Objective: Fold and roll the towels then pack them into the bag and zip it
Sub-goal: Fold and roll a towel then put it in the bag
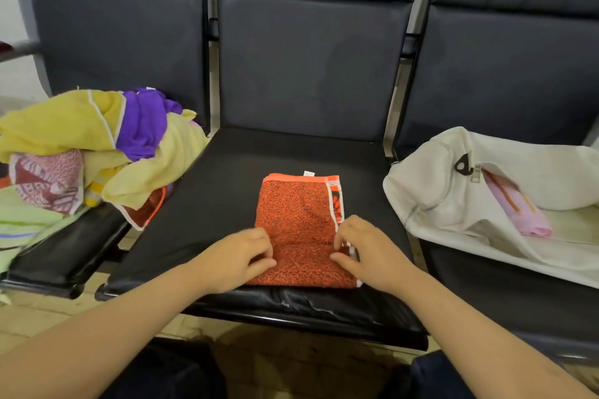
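Observation:
An orange-red towel [299, 214], folded into a narrow strip, lies on the middle black seat [214, 191]. Its near end is turned up into the start of a roll. My left hand [241, 257] grips the left side of that rolled end, fingers curled over it. My right hand [363, 251] grips the right side, thumb and fingers pinching the edge. On the right seat lies a white zip bag [453, 191], unzipped, with a rolled pink towel [522, 214] inside its mouth. A heap of unfolded towels [97, 146], yellow, purple, patterned and green, sits on the left seat.
Three dark padded seats stand in a row with tall backrests [311, 58]. Metal frame posts separate them. The towel heap hangs over the left seat's edge. The bag's black zip pull [463, 165] sits near its opening. Tiled floor shows below the seat fronts.

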Demonstrator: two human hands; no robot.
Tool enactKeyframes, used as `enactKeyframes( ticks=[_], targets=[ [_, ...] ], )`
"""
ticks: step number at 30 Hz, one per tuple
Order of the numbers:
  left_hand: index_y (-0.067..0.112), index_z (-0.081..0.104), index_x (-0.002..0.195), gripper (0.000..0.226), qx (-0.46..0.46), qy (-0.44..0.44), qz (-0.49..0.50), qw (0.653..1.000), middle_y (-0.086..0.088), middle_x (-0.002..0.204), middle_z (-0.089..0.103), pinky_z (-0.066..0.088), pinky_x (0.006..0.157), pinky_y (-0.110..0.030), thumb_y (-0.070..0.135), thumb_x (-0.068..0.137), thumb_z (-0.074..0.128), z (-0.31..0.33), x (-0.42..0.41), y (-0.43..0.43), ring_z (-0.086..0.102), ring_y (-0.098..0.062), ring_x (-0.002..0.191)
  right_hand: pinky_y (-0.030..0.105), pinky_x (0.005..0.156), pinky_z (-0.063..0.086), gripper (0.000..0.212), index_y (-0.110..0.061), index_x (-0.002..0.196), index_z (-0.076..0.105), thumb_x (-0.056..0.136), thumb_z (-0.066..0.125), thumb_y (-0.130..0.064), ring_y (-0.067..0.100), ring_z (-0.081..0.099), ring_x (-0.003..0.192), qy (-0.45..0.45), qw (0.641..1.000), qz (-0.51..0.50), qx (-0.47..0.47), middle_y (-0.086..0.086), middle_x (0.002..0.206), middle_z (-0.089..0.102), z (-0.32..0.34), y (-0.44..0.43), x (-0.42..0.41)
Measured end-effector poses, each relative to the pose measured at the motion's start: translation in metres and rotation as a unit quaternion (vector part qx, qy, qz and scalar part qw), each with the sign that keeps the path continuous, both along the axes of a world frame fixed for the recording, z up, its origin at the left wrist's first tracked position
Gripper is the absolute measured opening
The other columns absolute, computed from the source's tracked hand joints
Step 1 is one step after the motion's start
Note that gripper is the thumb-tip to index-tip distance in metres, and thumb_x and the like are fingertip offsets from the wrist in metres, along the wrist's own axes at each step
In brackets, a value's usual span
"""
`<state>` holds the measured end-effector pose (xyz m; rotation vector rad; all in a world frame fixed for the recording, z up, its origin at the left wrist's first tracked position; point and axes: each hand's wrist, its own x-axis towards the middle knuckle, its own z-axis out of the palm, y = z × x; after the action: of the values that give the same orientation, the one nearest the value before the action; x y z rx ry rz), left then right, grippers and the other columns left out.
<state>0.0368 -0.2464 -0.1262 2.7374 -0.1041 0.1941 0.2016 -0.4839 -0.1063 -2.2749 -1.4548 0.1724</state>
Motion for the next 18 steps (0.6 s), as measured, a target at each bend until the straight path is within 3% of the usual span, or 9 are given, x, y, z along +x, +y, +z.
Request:
enactKeyframes(
  ticks=[2, 4, 5, 8, 11, 13, 16, 18],
  targets=[
    [0.031, 0.051, 0.105, 0.050, -0.035, 0.077, -0.015, 0.996, 0.018, 0.110, 0.045, 0.040, 0.088, -0.016, 0.073, 0.077, 0.050, 0.000, -0.005, 0.002, 0.048, 0.000, 0.100, 0.023, 0.089, 0.044, 0.044, -0.028, 0.110, 0.056, 0.078, 0.066, -0.057, 0.003, 0.050, 0.102, 0.089, 0.992, 0.066, -0.067, -0.017, 0.111, 0.047, 0.007, -0.003, -0.004],
    [0.033, 0.050, 0.112, 0.047, -0.057, 0.081, -0.007, 0.995, 0.018, 0.117, 0.047, 0.039, 0.091, -0.014, 0.059, 0.077, 0.065, -0.005, -0.010, 0.006, 0.049, 0.002, 0.106, 0.018, 0.088, 0.039, 0.057, -0.029, 0.127, 0.047, 0.080, 0.069, -0.054, 0.000, 0.048, 0.105, 0.105, 0.979, 0.072, -0.161, -0.015, 0.124, 0.045, 0.006, -0.005, -0.007],
    [0.030, 0.053, 0.113, 0.040, -0.069, 0.062, 0.004, 0.996, 0.016, 0.117, 0.053, 0.041, 0.091, -0.016, 0.047, 0.081, 0.069, -0.007, -0.012, 0.007, 0.053, 0.001, 0.106, 0.017, 0.083, 0.038, 0.053, -0.028, 0.128, 0.048, 0.083, 0.068, -0.047, -0.003, 0.048, 0.097, 0.088, 0.980, 0.066, -0.168, -0.012, 0.122, 0.049, 0.003, -0.006, -0.007],
    [0.032, 0.054, 0.104, 0.016, -0.147, 0.027, 0.056, 0.987, 0.010, 0.098, 0.066, 0.047, 0.085, -0.029, 0.030, 0.090, 0.062, -0.005, -0.012, 0.004, 0.062, -0.004, 0.093, 0.025, 0.075, 0.045, 0.022, -0.020, 0.112, 0.061, 0.090, 0.062, -0.025, 0.003, 0.056, 0.081, 0.105, 0.989, 0.025, -0.105, -0.005, 0.100, 0.061, 0.007, -0.005, -0.005],
    [0.032, 0.049, 0.090, 0.009, -0.285, 0.027, 0.116, 0.951, 0.005, 0.078, 0.064, 0.044, 0.074, -0.030, 0.038, 0.087, 0.055, 0.002, -0.008, -0.007, 0.058, -0.006, 0.076, 0.025, 0.082, 0.046, 0.018, -0.007, 0.104, 0.066, 0.091, 0.054, -0.013, 0.013, 0.058, 0.092, 0.166, 0.985, -0.020, -0.050, 0.003, 0.102, 0.062, 0.006, -0.004, -0.003],
    [0.022, 0.051, 0.086, 0.008, -0.344, 0.032, 0.152, 0.926, 0.008, 0.074, 0.060, 0.039, 0.072, -0.029, 0.024, 0.095, 0.053, 0.003, -0.002, -0.011, 0.052, -0.003, 0.072, 0.025, 0.070, 0.047, 0.020, -0.004, 0.103, 0.065, 0.095, 0.050, -0.014, 0.013, 0.059, 0.083, 0.244, 0.968, -0.054, -0.035, 0.010, 0.099, 0.064, 0.004, -0.002, -0.005],
    [0.017, 0.053, 0.088, 0.012, -0.347, 0.050, 0.202, 0.914, 0.005, 0.082, 0.060, 0.039, 0.076, -0.031, 0.017, 0.098, 0.047, 0.004, 0.007, -0.014, 0.054, -0.008, 0.079, 0.014, 0.067, 0.044, 0.013, -0.020, 0.107, 0.058, 0.099, 0.050, -0.026, 0.003, 0.060, 0.084, 0.281, 0.954, -0.100, -0.015, -0.003, 0.104, 0.064, 0.002, 0.001, -0.002],
    [0.019, 0.053, 0.094, 0.009, -0.278, 0.047, 0.230, 0.931, 0.005, 0.088, 0.061, 0.040, 0.077, -0.031, 0.023, 0.098, 0.047, 0.002, 0.013, -0.013, 0.057, -0.010, 0.085, 0.012, 0.067, 0.041, 0.012, -0.023, 0.105, 0.051, 0.098, 0.053, -0.032, 0.001, 0.058, 0.090, 0.261, 0.957, -0.130, 0.001, -0.007, 0.108, 0.060, -0.001, 0.002, 0.000]
  ],
)
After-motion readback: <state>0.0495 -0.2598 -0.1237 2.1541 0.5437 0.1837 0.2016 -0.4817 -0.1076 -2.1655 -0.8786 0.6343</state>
